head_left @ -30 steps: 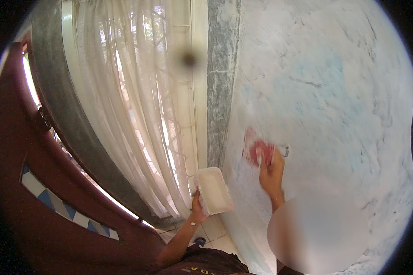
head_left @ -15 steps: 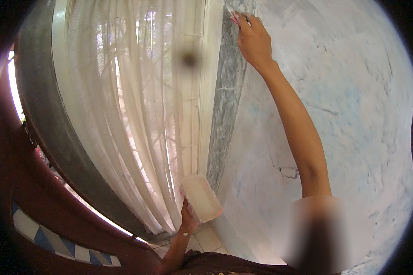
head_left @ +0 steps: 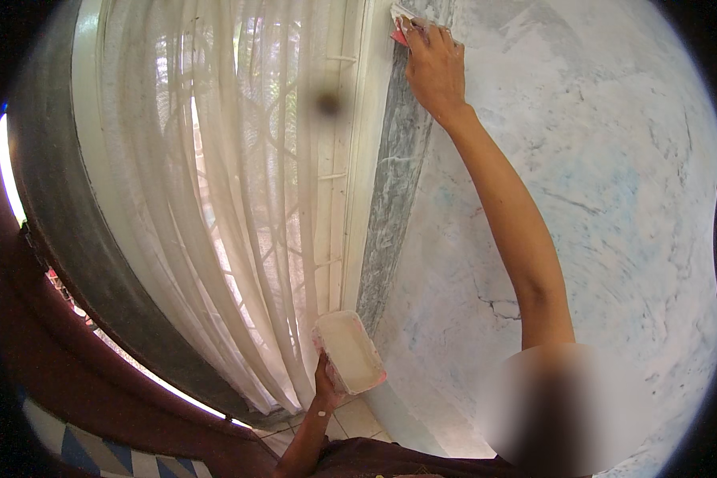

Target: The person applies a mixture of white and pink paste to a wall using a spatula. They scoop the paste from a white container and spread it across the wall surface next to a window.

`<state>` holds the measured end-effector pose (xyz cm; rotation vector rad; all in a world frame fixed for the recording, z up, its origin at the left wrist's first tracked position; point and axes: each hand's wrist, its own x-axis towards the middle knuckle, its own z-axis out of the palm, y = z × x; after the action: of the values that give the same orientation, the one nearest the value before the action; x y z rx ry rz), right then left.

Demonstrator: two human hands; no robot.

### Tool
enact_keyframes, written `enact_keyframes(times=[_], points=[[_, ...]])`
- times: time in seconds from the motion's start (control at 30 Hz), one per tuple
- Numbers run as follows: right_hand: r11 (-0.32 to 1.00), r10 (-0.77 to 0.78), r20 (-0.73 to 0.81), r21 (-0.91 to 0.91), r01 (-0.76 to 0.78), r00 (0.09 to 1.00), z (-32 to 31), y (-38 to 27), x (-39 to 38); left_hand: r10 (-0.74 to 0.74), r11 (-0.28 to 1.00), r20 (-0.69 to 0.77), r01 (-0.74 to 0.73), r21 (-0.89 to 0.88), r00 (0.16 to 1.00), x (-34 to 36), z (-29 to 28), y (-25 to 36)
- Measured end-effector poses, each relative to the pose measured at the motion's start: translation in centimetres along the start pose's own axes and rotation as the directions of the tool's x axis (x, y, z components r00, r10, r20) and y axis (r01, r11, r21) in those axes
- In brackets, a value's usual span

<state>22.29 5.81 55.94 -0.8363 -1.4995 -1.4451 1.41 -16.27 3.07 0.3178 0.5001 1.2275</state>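
Observation:
My right hand point(head_left: 436, 68) is raised high, its fingers closed on a small pinkish-red scraper point(head_left: 399, 37) smeared with white paste. The scraper touches the top of the grey strip point(head_left: 393, 171) of wall beside the window frame. White paste also sticks to the fingers. Low in the middle, my left hand point(head_left: 327, 378) grips the side of a rectangular plastic tub point(head_left: 372, 344) of whitish paste. That tub is tilted so its inside shows. White spots mark the left wrist.
A sheer white curtain point(head_left: 207, 159) hangs over the barred window on the left, next to a cream frame point(head_left: 361, 119). To the right spreads a patchy white and pale blue wall point(head_left: 589, 183) with cracks. Floor tiles point(head_left: 358, 418) show below the tub.
My right hand has shifted slightly left and turned, and more of the scraper shows, with white paste at its edge. The tub remains in my left hand. The view has moved a little.

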Motion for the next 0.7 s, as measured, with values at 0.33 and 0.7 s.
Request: enact_keyframes(times=[0.33, 0.7], points=[[0.999, -0.016, 0.055, 0.043, 0.013, 0.998, -0.4, -1.0, -2.3, -0.009, 1.000, 0.071, 0.010, -0.019, 0.997, 0.1, -0.3, 0.0], [0.988, -0.047, 0.083, 0.151, 0.034, 0.995, -1.9, -3.4, -7.3, -0.089, 0.983, 0.229, 0.123, -0.137, 0.969, 1.5, -3.6, -1.9]])
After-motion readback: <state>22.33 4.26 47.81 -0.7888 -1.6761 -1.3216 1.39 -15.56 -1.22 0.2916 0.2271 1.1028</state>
